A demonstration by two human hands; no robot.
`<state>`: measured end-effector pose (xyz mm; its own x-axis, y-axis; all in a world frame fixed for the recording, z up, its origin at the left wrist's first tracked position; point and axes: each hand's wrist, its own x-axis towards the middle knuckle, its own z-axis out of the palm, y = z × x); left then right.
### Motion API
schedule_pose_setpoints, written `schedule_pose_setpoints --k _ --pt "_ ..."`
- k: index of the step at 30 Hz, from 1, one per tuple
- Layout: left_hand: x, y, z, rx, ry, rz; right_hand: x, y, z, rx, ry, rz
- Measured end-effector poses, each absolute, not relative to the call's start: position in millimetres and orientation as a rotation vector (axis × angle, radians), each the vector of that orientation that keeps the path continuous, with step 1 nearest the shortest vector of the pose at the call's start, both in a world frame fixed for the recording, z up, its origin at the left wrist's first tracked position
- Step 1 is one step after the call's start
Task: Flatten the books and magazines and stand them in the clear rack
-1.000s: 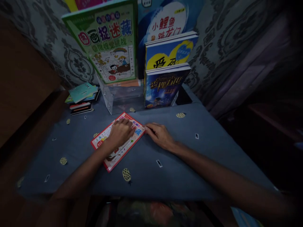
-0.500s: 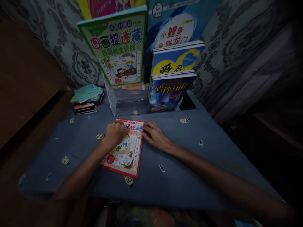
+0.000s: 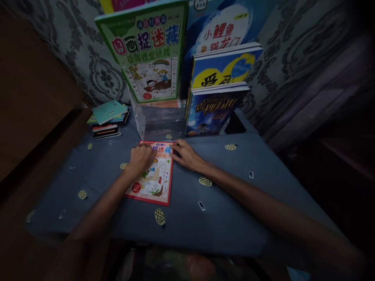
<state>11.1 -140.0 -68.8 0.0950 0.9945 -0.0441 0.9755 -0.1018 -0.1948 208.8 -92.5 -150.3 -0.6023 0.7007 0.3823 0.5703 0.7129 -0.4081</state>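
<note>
A red-bordered picture book (image 3: 155, 175) lies flat on the cloth, its cover facing up. My left hand (image 3: 142, 159) covers its upper left part, fingers curled at that edge and thumb over the cover. At the upper right edge, my right hand (image 3: 187, 156) is closed on the book with thumb and fingertips. Just behind the book stands a clear acrylic rack (image 3: 159, 125). It carries a green picture book (image 3: 152, 47) propped upright and, to the right, a dark blue book (image 3: 215, 111).
A blue-yellow book (image 3: 202, 74) and a large blue book (image 3: 196, 33) stand farther back. Small books (image 3: 107, 113) are stacked at the back left. A dark flat object (image 3: 236, 124) lies right of the rack. Patterned blue cloth (image 3: 228, 218) covers the table. A curtain (image 3: 105, 76) hangs behind.
Both hands have slid the red-bordered picture book a little away from me, toward the rack. Its lower edge has come off a printed strawberry on the cloth. The view has shifted slightly.
</note>
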Motion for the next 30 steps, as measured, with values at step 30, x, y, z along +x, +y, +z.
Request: schedule_pose_setpoints --k 30 --pt "-32.1 -253.9 -109.8 -2.934 -1.022 -0.232 205.2 -135.6 -150.6 -0.976 -2.364 0.358"
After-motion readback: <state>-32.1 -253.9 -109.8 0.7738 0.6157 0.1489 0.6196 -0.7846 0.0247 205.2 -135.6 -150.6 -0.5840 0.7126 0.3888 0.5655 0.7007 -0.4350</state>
